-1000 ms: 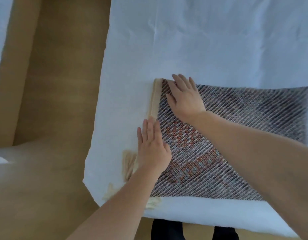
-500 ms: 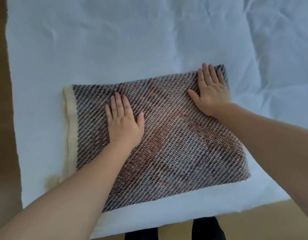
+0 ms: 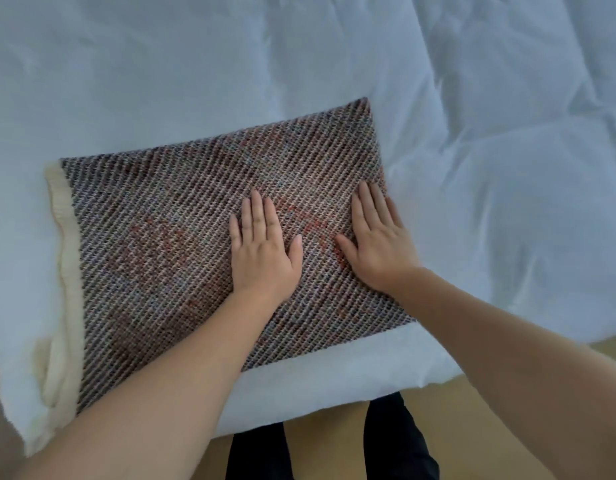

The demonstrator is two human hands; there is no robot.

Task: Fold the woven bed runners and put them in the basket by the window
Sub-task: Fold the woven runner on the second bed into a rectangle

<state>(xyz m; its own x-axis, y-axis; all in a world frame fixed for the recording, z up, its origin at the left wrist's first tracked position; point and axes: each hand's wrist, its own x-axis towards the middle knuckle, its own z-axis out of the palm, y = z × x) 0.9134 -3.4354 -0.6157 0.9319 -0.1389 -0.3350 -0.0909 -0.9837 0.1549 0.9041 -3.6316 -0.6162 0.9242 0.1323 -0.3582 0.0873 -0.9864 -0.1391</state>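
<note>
Both hands lie flat, fingers spread, gripping nothing, on the folded woven runner on the white bed. Left hand rests mid-cloth; right hand sits at its right edge.

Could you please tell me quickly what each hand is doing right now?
Left hand: open, flat on the folded woven runner.
Right hand: open, flat on the runner, holding nothing.

White duvet covers the bed, pretty rumpled on the right side. Tan wood floor shows below its near edge, plus dark trouser legs standing there.
</note>
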